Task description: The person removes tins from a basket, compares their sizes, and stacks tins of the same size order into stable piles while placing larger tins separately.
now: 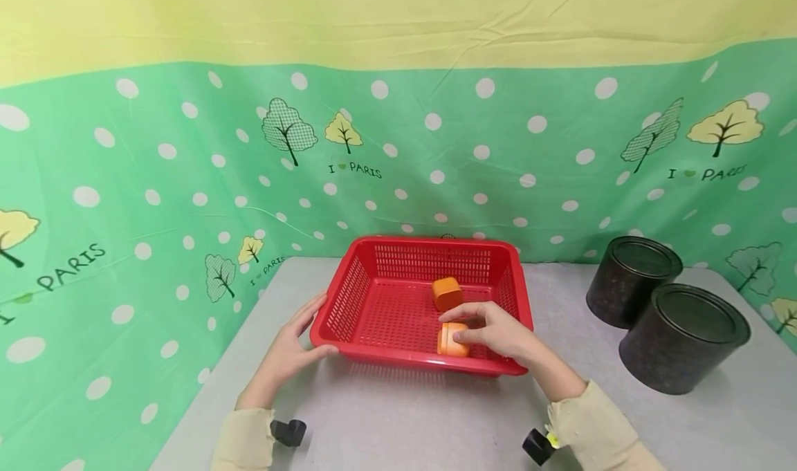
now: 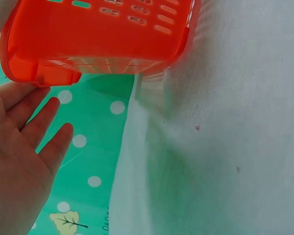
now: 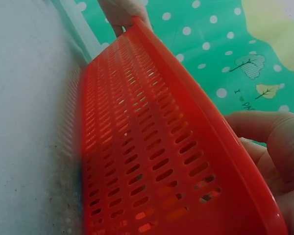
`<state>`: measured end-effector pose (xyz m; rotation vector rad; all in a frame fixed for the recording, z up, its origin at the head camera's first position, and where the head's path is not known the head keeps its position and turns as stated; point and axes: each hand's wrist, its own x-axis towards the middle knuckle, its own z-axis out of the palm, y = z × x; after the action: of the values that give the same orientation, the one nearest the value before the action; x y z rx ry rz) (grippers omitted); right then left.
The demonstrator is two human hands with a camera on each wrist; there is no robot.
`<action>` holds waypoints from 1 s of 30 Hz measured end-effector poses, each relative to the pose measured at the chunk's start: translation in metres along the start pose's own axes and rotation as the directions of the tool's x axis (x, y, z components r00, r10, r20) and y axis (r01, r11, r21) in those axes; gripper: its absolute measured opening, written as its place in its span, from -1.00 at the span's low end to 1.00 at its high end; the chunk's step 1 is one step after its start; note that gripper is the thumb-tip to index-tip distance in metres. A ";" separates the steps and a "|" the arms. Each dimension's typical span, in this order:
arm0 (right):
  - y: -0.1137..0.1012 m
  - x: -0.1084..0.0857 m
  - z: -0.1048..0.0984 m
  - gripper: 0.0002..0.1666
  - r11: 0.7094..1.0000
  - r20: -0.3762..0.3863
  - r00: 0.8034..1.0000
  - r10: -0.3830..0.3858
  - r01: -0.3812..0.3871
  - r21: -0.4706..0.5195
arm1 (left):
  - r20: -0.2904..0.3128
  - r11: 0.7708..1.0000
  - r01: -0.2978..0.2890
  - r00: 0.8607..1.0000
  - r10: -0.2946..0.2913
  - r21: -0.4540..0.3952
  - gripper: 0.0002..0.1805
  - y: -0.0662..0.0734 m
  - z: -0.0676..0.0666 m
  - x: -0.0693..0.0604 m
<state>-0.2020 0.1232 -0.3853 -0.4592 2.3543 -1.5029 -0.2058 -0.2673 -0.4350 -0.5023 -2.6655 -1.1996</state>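
Note:
A red plastic basket (image 1: 398, 359) with slotted walls stands on the table. My left hand (image 1: 290, 350) rests against its left front corner, the thumb by the front rim; in the left wrist view its fingers (image 2: 41, 115) are nearly straight and touch the rim from outside. Inside the basket, my right hand (image 1: 498, 331) holds a small orange rounded box (image 1: 453, 339) between thumb and fingers, near the front wall. A second orange rounded box (image 1: 447, 293) sits just behind it on the basket floor. In the right wrist view the basket wall hides what my right hand (image 3: 279, 156) holds.
Two dark lidded cans (image 1: 635, 277) stand at the right of the grey-white table (image 1: 398, 429), the nearer can (image 1: 685, 336) beside the other. A green and yellow printed cloth (image 1: 398, 146) hangs behind the table and along its left side.

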 end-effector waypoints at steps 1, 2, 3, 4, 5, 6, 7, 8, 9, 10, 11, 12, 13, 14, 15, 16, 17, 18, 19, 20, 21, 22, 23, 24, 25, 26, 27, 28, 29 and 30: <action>0.000 0.000 0.000 -0.60 1.000 0.005 1.000 -0.002 0.002 0.004 | 0.000 1.000 0.000 1.000 0.000 0.002 0.08 0.000 0.000 0.000; 0.001 0.000 -0.001 -0.60 1.000 0.014 1.000 -0.011 0.011 0.008 | -0.001 1.000 0.001 1.000 -0.001 0.006 0.08 0.000 0.000 0.000; 0.001 0.001 -0.001 -0.61 1.000 0.021 1.000 -0.020 0.020 0.011 | -0.002 1.000 0.003 1.000 -0.003 0.007 0.08 0.000 0.000 0.000; 0.002 0.001 -0.001 -0.61 0.999 0.028 0.999 -0.030 0.029 0.014 | -0.002 1.000 0.005 1.000 -0.005 0.009 0.08 0.000 0.000 0.000; 0.002 0.001 -0.001 -0.60 0.999 0.034 0.999 -0.038 0.038 0.017 | -0.002 1.000 0.006 1.000 -0.006 0.009 0.08 0.000 0.000 0.000; 0.002 0.001 -0.002 -0.59 0.999 0.040 0.998 -0.049 0.049 0.015 | -0.002 1.000 0.005 1.000 -0.005 0.012 0.08 0.001 0.000 0.000; 0.002 0.001 -0.002 -0.59 0.998 0.041 0.998 -0.056 0.055 0.016 | -0.003 1.000 0.006 1.000 -0.006 0.012 0.07 0.001 0.000 0.000; 0.002 0.001 -0.002 -0.57 0.998 0.044 0.997 -0.064 0.064 0.018 | -0.003 1.000 0.007 1.000 -0.007 0.009 0.07 0.001 0.000 0.000; 0.003 0.001 -0.002 -0.56 0.997 0.043 0.997 -0.068 0.067 0.023 | -0.004 1.000 0.008 1.000 -0.008 0.005 0.07 0.001 0.000 0.000; 0.003 0.001 -0.002 -0.55 0.997 0.042 0.997 -0.070 0.069 0.027 | -0.003 1.000 0.006 1.000 -0.006 0.003 0.07 0.001 0.000 0.000; 0.003 0.001 -0.002 -0.53 0.997 0.040 0.997 -0.071 0.070 0.031 | -0.003 1.000 0.003 1.000 -0.003 0.000 0.07 0.001 0.000 0.000; 0.003 0.001 -0.002 -0.52 0.997 0.039 0.997 -0.073 0.072 0.032 | -0.002 1.000 0.001 1.000 -0.001 -0.003 0.07 0.001 0.000 0.000; 0.004 0.001 -0.002 -0.52 0.997 0.036 0.997 -0.073 0.072 0.033 | -0.003 1.000 0.000 1.000 0.000 -0.006 0.07 0.001 0.000 0.000; 0.004 0.001 -0.002 -0.51 0.997 0.032 0.997 -0.074 0.073 0.029 | -0.002 1.000 -0.003 1.000 0.003 -0.007 0.07 0.000 0.000 0.000; 0.004 0.001 -0.002 -0.51 0.997 0.025 0.997 -0.074 0.073 0.018 | -0.002 1.000 -0.006 1.000 0.006 -0.008 0.07 0.000 0.000 0.000; 0.004 0.001 -0.003 -0.50 0.997 0.018 0.997 -0.072 0.072 0.006 | 0.000 1.000 -0.007 1.000 0.007 -0.007 0.07 0.000 0.000 0.000; 0.004 0.001 -0.003 -0.50 0.997 0.016 0.997 -0.074 0.075 -0.005 | 0.001 1.000 -0.008 1.000 0.008 -0.006 0.07 0.000 0.000 0.000; 0.004 0.001 -0.003 -0.50 0.997 0.013 0.997 -0.075 0.075 -0.014 | 0.003 1.000 -0.007 1.000 0.007 -0.006 0.07 0.000 0.000 0.000; 0.004 0.001 -0.003 -0.50 0.997 0.013 0.997 -0.076 0.077 -0.024 | 0.004 1.000 -0.005 1.000 0.005 -0.007 0.08 0.000 0.000 0.000; 0.004 0.000 -0.004 -0.50 0.997 0.011 0.997 -0.077 0.077 -0.029 | 0.005 1.000 -0.002 1.000 0.002 -0.007 0.08 0.000 0.000 0.000; 0.004 0.000 -0.004 -0.50 0.996 0.014 0.997 -0.079 0.080 -0.034 | 0.006 1.000 0.002 1.000 -0.002 -0.009 0.07 0.001 0.000 -0.001; 0.004 0.000 -0.005 -0.50 0.996 0.019 0.996 -0.082 0.083 -0.030 | 0.006 1.000 0.006 1.000 -0.006 -0.010 0.07 0.001 0.000 -0.001; 0.004 0.000 -0.005 -0.49 0.996 0.027 0.996 -0.089 0.090 -0.027 | 0.007 1.000 0.009 1.000 -0.009 -0.012 0.07 0.002 0.000 -0.001; 0.004 0.000 -0.006 -0.49 0.995 0.031 0.995 -0.095 0.095 -0.023 | 0.007 1.000 0.012 1.000 -0.012 -0.014 0.07 0.002 0.000 -0.001; 0.004 0.000 -0.007 -0.48 0.994 0.035 0.994 -0.106 0.107 -0.021 | 0.006 1.000 0.014 1.000 -0.014 -0.017 0.07 0.003 -0.001 -0.001; 0.005 0.000 -0.007 -0.48 0.993 0.037 0.992 -0.118 0.118 -0.013 | 0.004 1.000 0.013 1.000 -0.013 -0.016 0.07 0.003 -0.001 -0.001; 0.005 0.000 -0.008 -0.47 0.991 0.042 0.990 -0.132 0.133 -0.004 | 0.005 1.000 0.012 1.000 -0.012 -0.017 0.06 0.003 -0.001 -0.001; 0.006 0.000 -0.009 -0.47 0.989 0.046 0.988 -0.148 0.148 0.006 | 0.004 1.000 0.010 1.000 -0.010 -0.018 0.06 0.003 -0.001 -0.001; 0.007 0.000 -0.009 -0.47 0.987 0.049 0.986 -0.162 0.162 0.012 | 0.004 1.000 0.009 1.000 -0.009 -0.018 0.06 0.003 -0.001 -0.001; 0.007 0.001 -0.010 -0.47 0.985 0.052 0.983 -0.174 0.173 0.021 | 0.003 1.000 0.008 1.000 -0.008 -0.018 0.06 0.003 -0.001 -0.001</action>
<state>-0.2073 0.1338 -0.3879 -0.7081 2.3101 -1.5617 -0.2036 -0.2663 -0.4323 -0.4968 -2.6640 -1.2265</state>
